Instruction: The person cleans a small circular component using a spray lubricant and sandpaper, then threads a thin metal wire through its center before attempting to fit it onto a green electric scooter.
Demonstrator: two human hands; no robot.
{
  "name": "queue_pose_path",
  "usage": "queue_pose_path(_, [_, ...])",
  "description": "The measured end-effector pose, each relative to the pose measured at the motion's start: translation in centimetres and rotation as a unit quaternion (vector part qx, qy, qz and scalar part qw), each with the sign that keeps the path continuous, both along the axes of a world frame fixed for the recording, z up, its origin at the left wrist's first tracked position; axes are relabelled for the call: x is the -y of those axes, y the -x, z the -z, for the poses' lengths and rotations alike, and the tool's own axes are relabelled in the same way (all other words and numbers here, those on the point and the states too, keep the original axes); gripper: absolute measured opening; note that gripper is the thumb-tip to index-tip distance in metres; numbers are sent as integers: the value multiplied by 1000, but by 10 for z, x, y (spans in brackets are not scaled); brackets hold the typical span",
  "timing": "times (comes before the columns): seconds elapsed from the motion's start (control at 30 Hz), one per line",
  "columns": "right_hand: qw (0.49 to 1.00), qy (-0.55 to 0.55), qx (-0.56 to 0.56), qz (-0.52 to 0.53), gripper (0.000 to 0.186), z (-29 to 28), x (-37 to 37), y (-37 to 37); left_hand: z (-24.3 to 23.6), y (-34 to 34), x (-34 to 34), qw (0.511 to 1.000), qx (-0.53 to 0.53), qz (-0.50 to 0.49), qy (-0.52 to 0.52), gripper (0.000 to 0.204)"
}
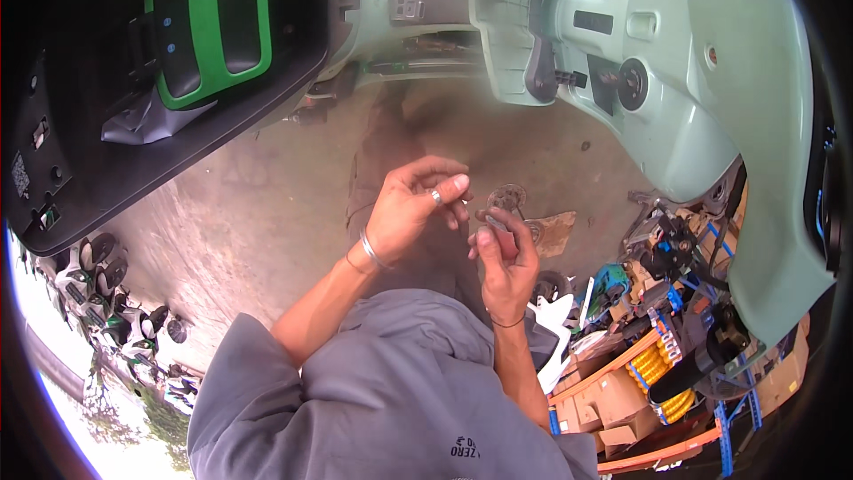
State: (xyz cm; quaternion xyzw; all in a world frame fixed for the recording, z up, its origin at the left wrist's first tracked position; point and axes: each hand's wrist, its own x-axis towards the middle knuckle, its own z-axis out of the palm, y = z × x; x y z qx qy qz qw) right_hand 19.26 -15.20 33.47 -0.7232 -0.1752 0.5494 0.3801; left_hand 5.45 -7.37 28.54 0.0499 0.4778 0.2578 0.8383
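Observation:
Both my hands are raised in front of my body, close together but apart. My left hand (414, 206), with a ring and a silver bangle, has its fingers curled and its thumb near the index finger; whatever they pinch, if anything, is too small to make out. Just to the right and lower, my right hand (506, 262) is curled with the fingertips brought together. A small greyish piece seems to sit between its thumb and fingers, its kind unclear. Beyond the hands stands a pale green scooter body (675, 124) with a footboard-like panel (506, 27).
At upper left a large black panel (89, 156) carries a green frame (211, 36). Flat cardboard (555, 233) and a round metal part (506, 198) lie on the concrete floor (258, 204). Shelving with boxes (613, 400) and a yellow coil (680, 404) stands lower right. Several scooters (111, 293) are parked at left.

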Motion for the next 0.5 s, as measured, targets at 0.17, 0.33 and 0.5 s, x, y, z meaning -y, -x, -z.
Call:
queue_pose_path(0.17, [985, -104, 44, -128, 30, -57, -23, -1, -77, 11, 18, 998, -21, -13, -57, 17])
queue_pose_path(0.33, [969, -175, 56, -163, 31, -71, -19, -12, -115, 16, 28, 994, -28, 8, -106, 23])
queue_pose_path(0.5, [981, -161, -74, -75, 27, -81, -7, -10, -118, 25, 39, 988, 113, -3, -109, 33])
